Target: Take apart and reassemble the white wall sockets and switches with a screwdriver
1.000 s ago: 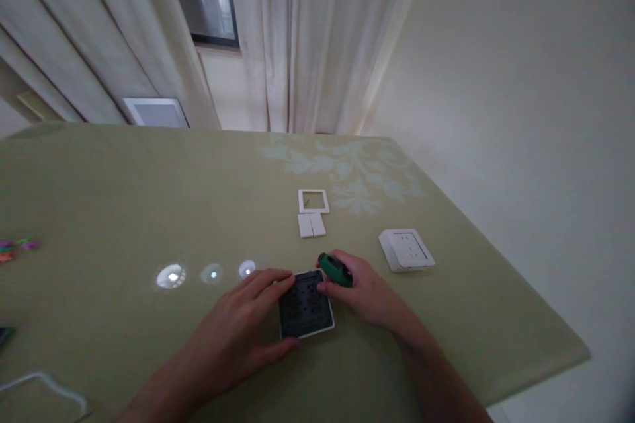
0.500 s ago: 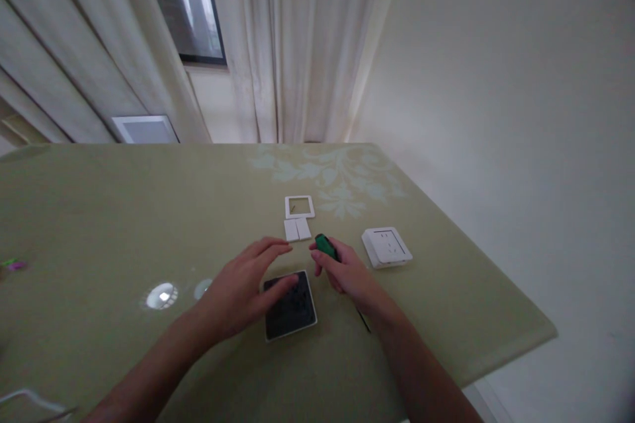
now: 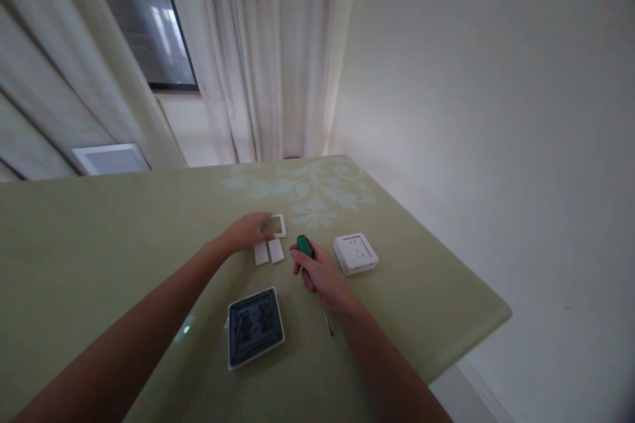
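My left hand [image 3: 247, 231] reaches over the left side of a thin white square frame [image 3: 284, 226], its fingers at the far edge and its thumb at the near edge. Just below the thumb lie two white switch rockers [image 3: 276, 251], slightly apart. My right hand [image 3: 316, 271] is wrapped around the green handle of a screwdriver [image 3: 304, 246]; its thin shaft points back toward me, under the wrist. Nearer to me sits a white-edged square plate [image 3: 256, 327] with its dark, ribbed side up. Neither hand touches it.
A white wall socket [image 3: 356, 253] on a thick base stands right of my right hand. The table's green cloth [image 3: 421, 291] ends at a corner on the right, beside a white wall. Curtains [image 3: 258, 59] and a window [image 3: 149, 20] are beyond the far edge.
My left hand has moved from above the dark plate forward to the white frame. The two rockers now lie further apart. My right hand still holds the screwdriver. The camera view has shifted.
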Demonstrator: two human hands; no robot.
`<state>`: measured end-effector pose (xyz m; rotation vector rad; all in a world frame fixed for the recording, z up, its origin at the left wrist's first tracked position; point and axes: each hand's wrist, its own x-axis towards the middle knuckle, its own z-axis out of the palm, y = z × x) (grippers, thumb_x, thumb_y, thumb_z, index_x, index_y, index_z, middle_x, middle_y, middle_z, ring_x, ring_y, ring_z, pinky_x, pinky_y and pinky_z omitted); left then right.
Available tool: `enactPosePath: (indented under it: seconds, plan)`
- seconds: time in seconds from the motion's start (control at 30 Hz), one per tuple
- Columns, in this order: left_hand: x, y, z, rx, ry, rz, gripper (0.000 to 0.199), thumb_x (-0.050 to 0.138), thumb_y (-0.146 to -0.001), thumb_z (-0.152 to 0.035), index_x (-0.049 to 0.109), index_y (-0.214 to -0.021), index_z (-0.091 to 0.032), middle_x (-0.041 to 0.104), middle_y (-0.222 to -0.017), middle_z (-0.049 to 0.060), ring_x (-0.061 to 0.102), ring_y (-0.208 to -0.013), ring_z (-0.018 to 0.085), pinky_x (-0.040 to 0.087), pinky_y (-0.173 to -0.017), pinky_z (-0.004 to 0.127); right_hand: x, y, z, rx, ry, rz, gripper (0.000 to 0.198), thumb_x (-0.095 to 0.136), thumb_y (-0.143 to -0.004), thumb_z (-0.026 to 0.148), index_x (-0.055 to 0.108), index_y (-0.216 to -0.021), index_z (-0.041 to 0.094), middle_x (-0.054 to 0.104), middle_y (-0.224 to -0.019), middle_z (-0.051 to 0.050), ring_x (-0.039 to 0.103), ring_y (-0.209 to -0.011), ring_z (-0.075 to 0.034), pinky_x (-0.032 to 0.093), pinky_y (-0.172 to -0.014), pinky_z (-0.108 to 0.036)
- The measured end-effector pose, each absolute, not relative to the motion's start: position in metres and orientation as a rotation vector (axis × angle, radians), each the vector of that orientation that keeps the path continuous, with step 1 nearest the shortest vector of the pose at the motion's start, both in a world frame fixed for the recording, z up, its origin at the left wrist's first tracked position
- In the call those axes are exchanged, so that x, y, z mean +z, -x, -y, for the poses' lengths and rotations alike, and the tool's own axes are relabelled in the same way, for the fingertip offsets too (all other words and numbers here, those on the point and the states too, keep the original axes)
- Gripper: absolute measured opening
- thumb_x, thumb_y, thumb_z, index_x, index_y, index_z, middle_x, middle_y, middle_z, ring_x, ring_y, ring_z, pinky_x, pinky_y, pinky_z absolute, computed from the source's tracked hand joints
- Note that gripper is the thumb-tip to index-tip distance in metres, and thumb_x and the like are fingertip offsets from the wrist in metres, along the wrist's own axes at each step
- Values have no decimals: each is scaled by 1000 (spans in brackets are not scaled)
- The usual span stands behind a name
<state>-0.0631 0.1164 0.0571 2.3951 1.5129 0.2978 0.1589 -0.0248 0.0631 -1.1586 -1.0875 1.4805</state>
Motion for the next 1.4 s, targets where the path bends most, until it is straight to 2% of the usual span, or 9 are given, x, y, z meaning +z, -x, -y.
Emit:
enactPosePath:
  seconds: [0.2, 0.37, 0.6, 0.73, 0.87, 0.97, 1.1, 1.23, 1.4]
  plan:
    - [59, 78, -111, 221, -2458, -1511, 47, 79, -101, -40, 67, -140, -17, 68, -146, 15, 65, -136, 33, 51, -117, 59, 67, -157, 27, 1491, 1116, 1052, 39, 73, -84, 49, 67, -107, 18, 63, -67, 7, 33, -39, -5, 16, -38, -25]
    - [67, 62, -114, 229, -2459, -1655, 30, 71, -107, -37, 71, -129, -17, 72, -135, 11, 70, -122, 29, 59, -106, 53, 66, -157, 26, 1479, 1121, 1048, 37, 73, -85, 47, 67, -107, 18, 62, -66, 7, 34, -39, -5, 17, -38, -24]
    - [72, 39, -109, 239, -2396, -1763, 32, 72, -106, -36, 69, -133, -18, 71, -133, 11, 73, -114, 27, 64, -97, 48, 62, -159, 22, 1452, 1137, 1039, 39, 75, -82, 48, 68, -106, 18, 63, -66, 7, 34, -39, -5, 18, -38, -24]
    - [82, 40, -93, 407, -2361, -1760, 28, 72, -106, -35, 70, -127, -16, 73, -128, 10, 73, -113, 27, 63, -98, 49, 63, -158, 23, 1460, 1137, 1039, 40, 75, -81, 49, 68, -105, 18, 62, -65, 7, 35, -38, -5, 17, -38, -25]
    - [93, 57, -49, 695, -2301, -1703, 17, 58, -107, -22, 73, -114, -14, 77, -115, 13, 75, -107, 25, 60, -102, 44, 70, -159, 28, 1459, 1133, 1022, 40, 75, -81, 50, 69, -104, 18, 61, -67, 6, 34, -39, -5, 15, -38, -25]
    - [91, 79, 4, 844, -2227, -1636, 21, 59, -107, -32, 73, -115, -18, 80, -110, 9, 78, -98, 23, 64, -93, 38, 78, -161, 34, 1469, 1120, 994, 41, 77, -81, 50, 69, -106, 19, 60, -69, 7, 33, -40, -4, 14, -39, -24]
    - [78, 110, 66, 1110, -1944, -1405, 26, 69, -103, -47, 78, -103, -23, 84, -99, 5, 80, -90, 23, 66, -84, 34, 87, -161, 41, 1511, 1099, 963, 43, 79, -81, 51, 69, -108, 20, 59, -70, 7, 30, -41, -3, 14, -39, -23]
    - [70, 122, 88, 1170, -1775, -1307, 21, 71, -104, -42, 82, -106, -25, 86, -99, 5, 82, -89, 21, 68, -82, 31, 87, -160, 44, 1531, 1126, 954, 45, 81, -82, 51, 70, -111, 19, 60, -71, 7, 31, -41, -2, 14, -40, -22]
    - [73, 117, 86, 1124, -1821, -1115, 10, 75, -104, -31, 84, -105, -29, 85, -111, 4, 82, -102, 20, 67, -88, 29, 82, -162, 42, 1512, 1194, 956, 44, 83, -81, 51, 70, -109, 20, 59, -71, 7, 30, -41, -2, 14, -40, -22]
